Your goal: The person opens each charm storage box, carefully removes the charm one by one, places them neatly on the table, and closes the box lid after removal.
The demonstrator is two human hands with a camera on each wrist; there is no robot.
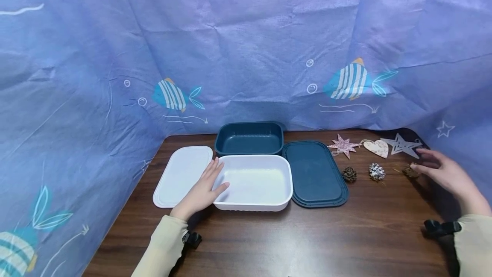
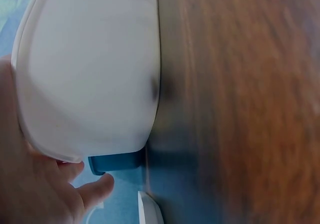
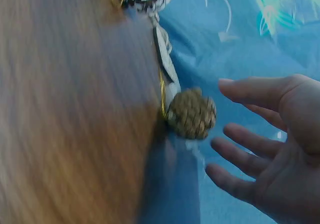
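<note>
At the left end of a white rectangular container, my left hand lies with its fingers extended along the rim and its thumb over the inside. In the left wrist view, the container wall fills much of the picture, with the left hand at its rim. On the far right, my right hand reaches over a brown pinecone, fingers spread. The right wrist view shows a gap between the right hand and this pinecone, which has a gold string.
A white lid lies left of the white container, a dark teal lid right of it. Behind stands a teal container. Another brown pinecone, a white-tipped pinecone, pink star, heart and silver star lie rightward.
</note>
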